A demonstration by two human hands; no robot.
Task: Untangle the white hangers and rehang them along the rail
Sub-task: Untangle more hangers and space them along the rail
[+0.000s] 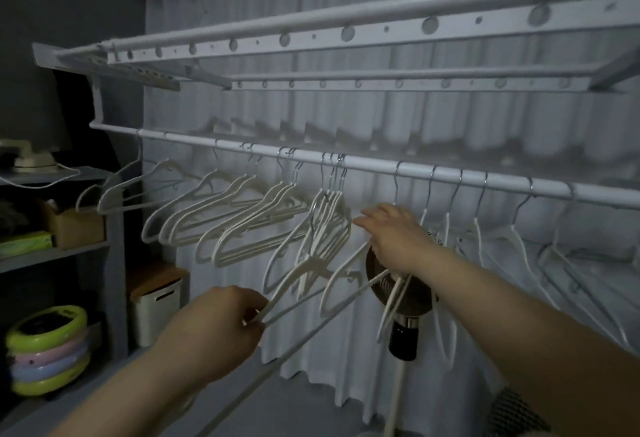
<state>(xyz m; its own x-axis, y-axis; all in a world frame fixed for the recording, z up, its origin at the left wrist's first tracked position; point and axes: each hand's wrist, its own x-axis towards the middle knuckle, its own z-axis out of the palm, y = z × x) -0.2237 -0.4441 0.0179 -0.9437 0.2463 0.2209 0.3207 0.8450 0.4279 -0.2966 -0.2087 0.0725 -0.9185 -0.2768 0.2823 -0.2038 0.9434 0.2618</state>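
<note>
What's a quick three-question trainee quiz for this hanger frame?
1. True or false: the left hand grips the low end of the tangled bunch.
2. The hooks of the bunch are: A) over the rail; B) lifted clear of it; C) hidden from view.
3. Which hand reaches toward the upper part of the bunch with its fingers stretched out?

Key
1. True.
2. A.
3. The right hand.
</note>
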